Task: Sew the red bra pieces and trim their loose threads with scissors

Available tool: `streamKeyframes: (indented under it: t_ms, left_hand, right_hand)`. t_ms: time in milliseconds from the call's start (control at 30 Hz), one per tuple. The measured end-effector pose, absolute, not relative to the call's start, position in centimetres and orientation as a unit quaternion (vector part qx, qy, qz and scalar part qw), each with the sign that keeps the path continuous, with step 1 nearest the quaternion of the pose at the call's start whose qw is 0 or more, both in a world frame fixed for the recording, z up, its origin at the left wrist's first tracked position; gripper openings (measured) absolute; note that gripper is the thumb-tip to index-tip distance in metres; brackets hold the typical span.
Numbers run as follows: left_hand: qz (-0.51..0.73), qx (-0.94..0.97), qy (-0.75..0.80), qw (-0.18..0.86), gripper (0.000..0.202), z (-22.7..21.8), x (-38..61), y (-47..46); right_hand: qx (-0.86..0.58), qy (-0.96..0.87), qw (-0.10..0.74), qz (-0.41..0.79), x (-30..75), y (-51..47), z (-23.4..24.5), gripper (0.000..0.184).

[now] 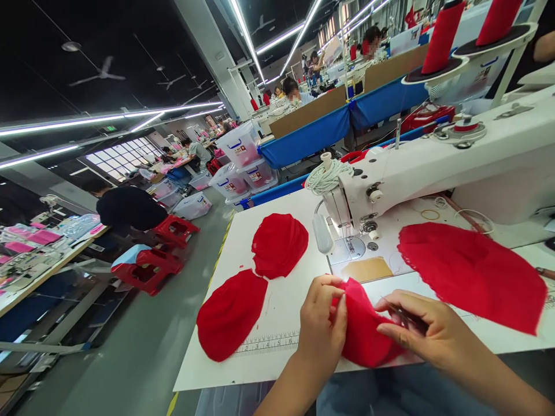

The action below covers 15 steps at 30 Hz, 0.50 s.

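Note:
My left hand point(323, 323) pinches the upper edge of a red fabric piece point(364, 332) at the front of the white sewing table point(264, 300). My right hand point(418, 332) holds the same piece from the right, fingers closed, with a thin dark tool, perhaps snips, between them. The piece lies just in front of the white sewing machine point(433, 167) and its needle plate point(349, 248).
Two stacks of red fabric pieces point(277, 242) point(229, 312) lie left on the table and a larger red pile point(472, 271) lies right. Red thread cones point(442, 34) stand on the machine. Red stools point(147, 268), clear bins point(240, 147) and other workers fill the aisle at left.

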<state>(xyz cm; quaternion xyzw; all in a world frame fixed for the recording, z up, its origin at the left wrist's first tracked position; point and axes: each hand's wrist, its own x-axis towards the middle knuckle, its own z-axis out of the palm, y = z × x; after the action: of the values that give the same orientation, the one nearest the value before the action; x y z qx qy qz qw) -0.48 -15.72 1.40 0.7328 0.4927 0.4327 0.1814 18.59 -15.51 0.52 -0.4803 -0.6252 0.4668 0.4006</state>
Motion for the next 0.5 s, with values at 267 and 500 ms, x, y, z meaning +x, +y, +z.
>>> streamKeyframes:
  t_ms: [267, 500]
  left_hand:
    - [0.373, 0.757, 0.521, 0.126, 0.032, 1.2, -0.2, -15.6]
    - [0.294, 0.743, 0.54, 0.265, 0.044, 2.3, -0.1, -15.6]
  right_hand:
    - [-0.48, -0.656, 0.427, 0.396, 18.5, -15.6, 0.6, 0.021]
    - [-0.482, -0.646, 0.421, 0.415, 18.2, -15.7, 0.8, 0.024]
